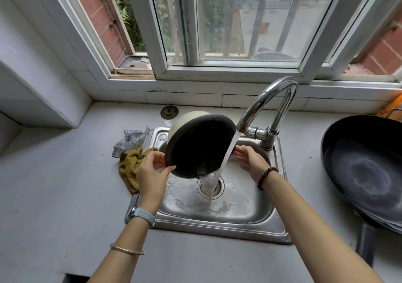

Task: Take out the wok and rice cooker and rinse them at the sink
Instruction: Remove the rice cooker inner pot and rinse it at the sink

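The rice cooker pot, cream outside and black inside, is tilted over the steel sink with its mouth facing me. Water from the chrome faucet runs past its right rim and pours off its low edge into the drain. My left hand grips the pot's lower left rim, thumb curled over the edge. My right hand touches the pot's right side with straight fingers, partly behind the stream. The black wok lies on the counter at the right, wet inside.
A yellow cloth and a silver mesh scrubber lie at the sink's left edge. A drain strainer sits on the counter behind the sink. The window sill runs along the back. A white wall block stands at the far left.
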